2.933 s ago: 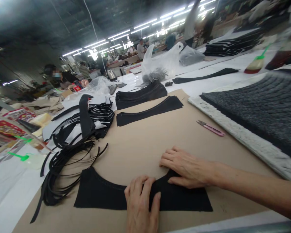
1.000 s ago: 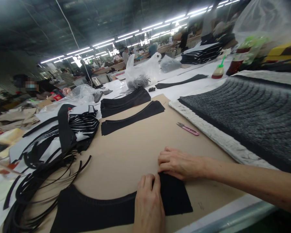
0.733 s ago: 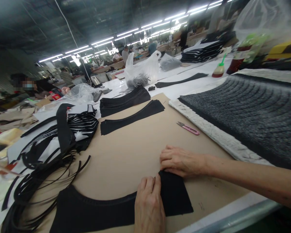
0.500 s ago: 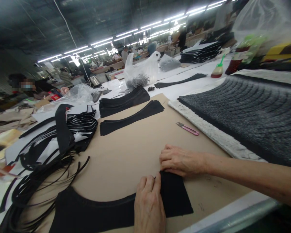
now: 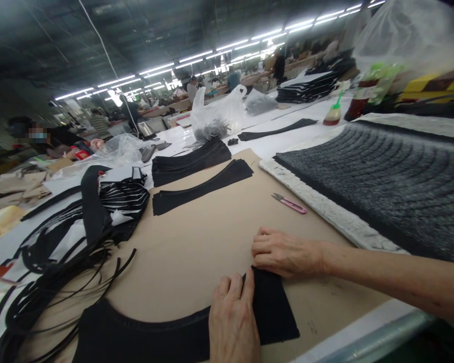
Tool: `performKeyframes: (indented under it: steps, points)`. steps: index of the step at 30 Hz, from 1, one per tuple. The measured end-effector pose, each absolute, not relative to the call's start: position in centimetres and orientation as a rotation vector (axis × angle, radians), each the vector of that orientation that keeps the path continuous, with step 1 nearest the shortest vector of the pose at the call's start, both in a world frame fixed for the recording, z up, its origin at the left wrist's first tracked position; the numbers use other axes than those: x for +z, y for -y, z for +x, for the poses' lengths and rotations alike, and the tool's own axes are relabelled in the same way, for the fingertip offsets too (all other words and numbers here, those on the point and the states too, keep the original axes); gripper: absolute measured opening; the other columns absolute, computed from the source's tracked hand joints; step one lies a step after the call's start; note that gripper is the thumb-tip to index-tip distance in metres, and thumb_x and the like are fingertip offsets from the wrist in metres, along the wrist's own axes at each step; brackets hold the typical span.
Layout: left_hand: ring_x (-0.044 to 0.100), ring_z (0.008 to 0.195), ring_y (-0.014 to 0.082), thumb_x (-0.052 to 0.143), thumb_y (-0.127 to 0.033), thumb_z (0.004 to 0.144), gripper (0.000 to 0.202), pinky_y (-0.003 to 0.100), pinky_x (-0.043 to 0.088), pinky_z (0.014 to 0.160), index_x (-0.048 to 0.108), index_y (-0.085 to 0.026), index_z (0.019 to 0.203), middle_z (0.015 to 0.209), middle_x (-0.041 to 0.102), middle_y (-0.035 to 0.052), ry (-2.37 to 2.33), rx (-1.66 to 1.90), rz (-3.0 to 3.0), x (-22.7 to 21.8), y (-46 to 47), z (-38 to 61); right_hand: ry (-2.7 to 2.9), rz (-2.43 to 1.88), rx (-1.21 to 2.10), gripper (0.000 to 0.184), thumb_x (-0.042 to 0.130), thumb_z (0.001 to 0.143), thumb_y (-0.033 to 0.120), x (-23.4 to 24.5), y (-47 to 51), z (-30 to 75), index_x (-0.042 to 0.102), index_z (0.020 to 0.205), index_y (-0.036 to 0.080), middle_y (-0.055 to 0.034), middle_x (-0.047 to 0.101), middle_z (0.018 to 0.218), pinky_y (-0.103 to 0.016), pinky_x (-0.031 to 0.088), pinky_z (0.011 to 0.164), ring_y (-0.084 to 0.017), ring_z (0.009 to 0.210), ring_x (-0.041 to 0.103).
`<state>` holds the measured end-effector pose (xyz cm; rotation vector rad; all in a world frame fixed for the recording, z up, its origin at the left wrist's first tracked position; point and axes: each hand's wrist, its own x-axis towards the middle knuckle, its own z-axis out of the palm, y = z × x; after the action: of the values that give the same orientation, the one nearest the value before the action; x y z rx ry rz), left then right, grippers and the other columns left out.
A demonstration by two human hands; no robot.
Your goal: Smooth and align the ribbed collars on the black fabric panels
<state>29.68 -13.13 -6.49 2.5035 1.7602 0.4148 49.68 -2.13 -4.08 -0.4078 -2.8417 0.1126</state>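
Observation:
A curved black fabric piece [image 5: 144,335] lies on the brown paper sheet [image 5: 212,227] near the table's front edge. My left hand [image 5: 232,322] rests flat on its right part, fingers together and stretched out. My right hand [image 5: 285,252] presses on the fabric's upper right corner with its fingers curled at the edge. Neither hand lifts the fabric off the paper.
Pink thread snips [image 5: 289,203] lie beyond my right hand. Stacks of curved black pieces [image 5: 200,184] sit further back, black strips [image 5: 56,267] tangle at the left, and a grey textured mat [image 5: 382,171] fills the right. Plastic bags [image 5: 215,113] and other workers are further off.
The fabric's right part now lies narrower under my hands than 2.9 s ago. In the last second both hands stay almost still; the view shifts slightly.

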Motion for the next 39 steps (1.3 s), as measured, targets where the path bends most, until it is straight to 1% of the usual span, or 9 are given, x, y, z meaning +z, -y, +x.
performKeyframes:
  steps: [4,11,18,23,28,31,34,36,39]
  points:
    - [0.049,0.088,0.0209,0.044,0.005,0.075,0.064,0.034,0.041,0.081,0.053,-0.023,0.132,0.099,0.06,0.0039,-1.758,0.435,2.594,-6.9,12.7,29.8,2.846,-0.433,0.102,0.017,0.042,0.093,0.016,-4.0,2.2,49.9,0.053,0.081,0.019,-0.0022,0.057,0.083,-0.032,0.032,0.081,-0.015,0.076,0.046]
    - [0.049,0.088,0.0213,0.05,0.002,0.072,0.065,0.035,0.04,0.079,0.053,-0.024,0.131,0.1,0.06,0.0037,-1.782,0.464,2.683,-7.5,12.5,29.9,2.845,-0.454,0.103,0.022,0.038,0.096,0.017,-3.9,2.3,50.2,0.055,0.082,0.018,-0.0029,0.058,0.083,-0.033,0.032,0.081,-0.015,0.076,0.047]
    - [0.049,0.088,0.0213,0.054,0.002,0.069,0.068,0.035,0.039,0.077,0.052,-0.025,0.132,0.103,0.06,0.0035,-1.8,0.449,2.745,-7.4,12.6,30.1,2.852,-0.451,0.149,0.024,0.037,0.094,0.013,-3.6,2.5,50.8,0.061,0.094,0.017,-0.0061,0.061,0.087,-0.035,0.033,0.084,-0.017,0.081,0.051]
    - [0.049,0.087,0.0206,0.056,0.002,0.071,0.067,0.035,0.039,0.076,0.052,-0.026,0.132,0.101,0.059,0.0029,-1.811,0.438,2.769,-7.4,12.6,30.2,2.799,-0.53,0.305,0.028,0.04,0.092,0.012,-3.4,3.0,51.6,0.063,0.106,0.017,-0.0083,0.062,0.095,-0.036,0.034,0.086,-0.018,0.087,0.054]
    - [0.049,0.083,0.02,0.057,0.002,0.072,0.065,0.035,0.04,0.074,0.053,-0.027,0.13,0.095,0.058,0.0016,-1.832,0.427,2.773,-6.9,12.7,30.6,2.595,-0.744,0.563,0.029,0.039,0.097,0.015,-3.5,3.5,51.9,0.063,0.112,0.017,-0.0095,0.063,0.101,-0.034,0.038,0.087,-0.018,0.095,0.055]
    - [0.049,0.084,0.0197,0.056,0.0,0.075,0.062,0.035,0.04,0.075,0.052,-0.027,0.131,0.095,0.057,0.0014,-1.842,0.384,2.767,-6.4,12.8,30.8,2.54,-0.804,0.6,0.03,0.039,0.097,0.015,-3.6,3.6,51.7,0.062,0.116,0.018,-0.0099,0.062,0.102,-0.033,0.039,0.087,-0.018,0.096,0.054]
    - [0.049,0.084,0.0199,0.056,-0.001,0.077,0.06,0.035,0.041,0.076,0.052,-0.026,0.132,0.095,0.058,0.0016,-1.845,0.341,2.774,-5.9,13.0,30.8,2.618,-0.817,0.543,0.037,0.039,0.093,0.009,-3.3,4.0,51.5,0.061,0.12,0.022,-0.0086,0.062,0.103,-0.035,0.037,0.087,-0.018,0.094,0.053]
    - [0.049,0.083,0.0199,0.057,-0.002,0.077,0.059,0.035,0.041,0.075,0.052,-0.026,0.131,0.095,0.058,0.0015,-1.851,0.332,2.782,-5.9,13.0,30.8,2.694,-0.809,0.467,0.044,0.04,0.087,0.004,-3.1,4.3,51.3,0.06,0.121,0.024,-0.0079,0.061,0.104,-0.036,0.035,0.087,-0.019,0.093,0.053]
    - [0.049,0.084,0.0197,0.057,-0.002,0.077,0.059,0.035,0.042,0.076,0.052,-0.025,0.131,0.096,0.058,0.0014,-1.851,0.346,2.779,-6.1,13.0,30.8,2.786,-0.758,0.38,0.051,0.042,0.082,0.002,-3.0,4.5,51.5,0.056,0.126,0.023,-0.0083,0.06,0.109,-0.04,0.033,0.091,-0.02,0.097,0.052]
